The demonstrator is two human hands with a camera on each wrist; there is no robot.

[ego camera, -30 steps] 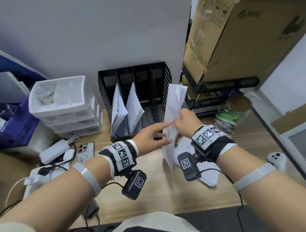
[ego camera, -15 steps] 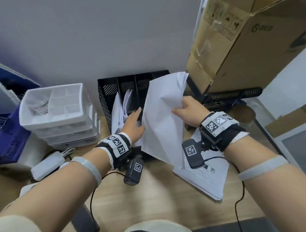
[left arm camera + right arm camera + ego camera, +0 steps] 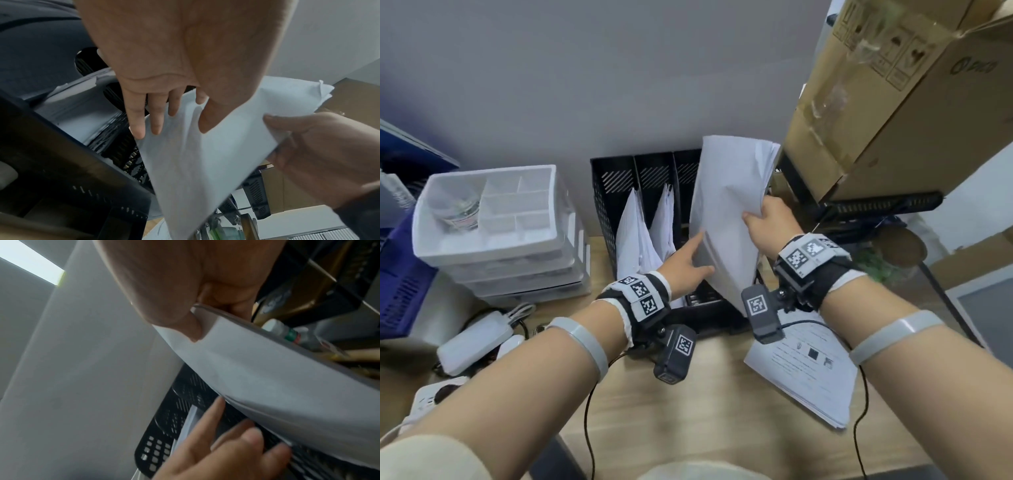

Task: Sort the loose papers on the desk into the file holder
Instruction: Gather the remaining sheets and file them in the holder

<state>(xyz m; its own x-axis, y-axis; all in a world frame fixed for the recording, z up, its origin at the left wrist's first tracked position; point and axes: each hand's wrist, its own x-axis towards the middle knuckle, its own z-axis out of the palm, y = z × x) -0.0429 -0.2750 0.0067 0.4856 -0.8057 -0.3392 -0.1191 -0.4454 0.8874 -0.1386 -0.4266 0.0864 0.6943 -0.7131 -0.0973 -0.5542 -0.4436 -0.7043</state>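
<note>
Right hand (image 3: pixel 768 226) pinches a sheaf of white papers (image 3: pixel 729 212) at its right edge, thumb on the near face and fingers curled behind. The sheaf stands tilted, its lower corner down in the rightmost slot of the black mesh file holder (image 3: pixel 613 192), its top above the holder's rim. Left hand (image 3: pixel 685 265) has fingers straight and spread. In the left wrist view, the thumb lies against the near face of the sheaf and the fingertips (image 3: pixel 139 133) sit at its left edge; whether they reach behind it cannot be told.

The file holder stands at the back edge of the counter (image 3: pixel 705 404), against the grey wall. Its two left slots each hold leaning white sheets (image 3: pixel 633 240).

A flat stack of printed papers (image 3: pixel 808 377) lies on the counter near the right edge, just in front of the holder, partly under the right wrist camera.

A white drawer organiser (image 3: pixel 493 219) stands left of the holder, near the back edge. A white power adapter (image 3: pixel 474 342) lies in front of the organiser. A cardboard box (image 3: pixel 893 102) sits above a black rack at the right.
</note>
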